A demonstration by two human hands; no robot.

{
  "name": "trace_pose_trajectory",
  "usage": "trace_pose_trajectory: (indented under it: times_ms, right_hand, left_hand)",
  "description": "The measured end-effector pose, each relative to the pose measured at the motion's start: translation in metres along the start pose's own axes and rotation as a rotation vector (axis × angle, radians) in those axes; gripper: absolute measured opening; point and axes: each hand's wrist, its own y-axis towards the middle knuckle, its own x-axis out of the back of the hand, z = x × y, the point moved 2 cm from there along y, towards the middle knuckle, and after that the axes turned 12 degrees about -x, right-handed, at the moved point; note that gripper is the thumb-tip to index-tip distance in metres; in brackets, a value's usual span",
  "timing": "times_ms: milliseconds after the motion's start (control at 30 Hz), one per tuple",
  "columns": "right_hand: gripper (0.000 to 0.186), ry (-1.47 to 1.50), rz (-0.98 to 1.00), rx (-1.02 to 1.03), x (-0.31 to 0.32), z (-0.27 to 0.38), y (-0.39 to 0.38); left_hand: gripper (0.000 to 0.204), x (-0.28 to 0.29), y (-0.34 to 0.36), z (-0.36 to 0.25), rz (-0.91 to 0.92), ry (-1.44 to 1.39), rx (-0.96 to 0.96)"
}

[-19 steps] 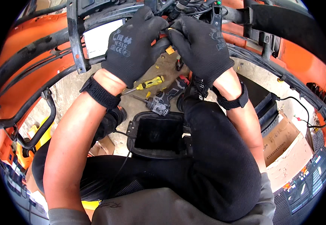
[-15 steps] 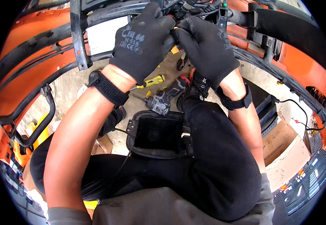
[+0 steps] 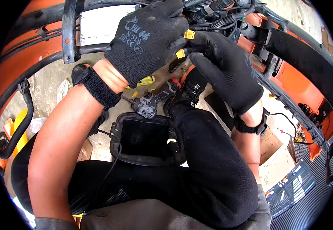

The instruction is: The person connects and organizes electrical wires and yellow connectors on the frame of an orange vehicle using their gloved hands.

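The two hands are shown in black gloves at the far side of the black tubular frame [image 3: 92, 48]. The left hand [image 3: 151, 36] is held palm down with its fingers curled in; whether anything is gripped beneath them cannot be told. The right hand [image 3: 227, 67] is partly open, its fingers bent and its thumb parted from them; whether a wire is pinched at the fingertips cannot be told. Between the hands, an upper yellow connector [image 3: 189, 34] is seen at the fingertips, and a lower yellow connector [image 3: 180, 53] is seen just below the left thumb. Behind the right hand, a bundle of black cables [image 3: 227, 19] is carried along the frame's far edge. A white sheet [image 3: 103, 25] is placed left of the left hand, beside an upright metal bracket [image 3: 70, 34]. On the floor [image 3: 49, 90], a grey power drill [image 3: 145, 105] is laid just beyond the far edge of a black bin [image 3: 147, 160]; next to it, a yellow-handled tool [image 3: 145, 81] is partly hidden by the left glove
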Motion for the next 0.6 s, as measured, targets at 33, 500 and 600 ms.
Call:
trace_pose_trajectory:
  times_ms: [33,500,600]
  right_hand:
    - [0.031,-0.066,-0.006,0.007,-0.001,0.002,-0.001]
    - [0.027,-0.211,-0.073,-0.005,-0.007,0.001,-0.004]
    - [0.024,-0.098,-0.057,-0.043,-0.006,-0.001,-0.003]
  left_hand:
    - [0.011,0.002,0.000,0.000,0.032,-0.052,0.053]
    - [0.012,0.000,-0.002,0.006,-0.022,-0.017,0.003]
    - [0.011,0.002,-0.002,0.005,0.007,-0.026,0.010]
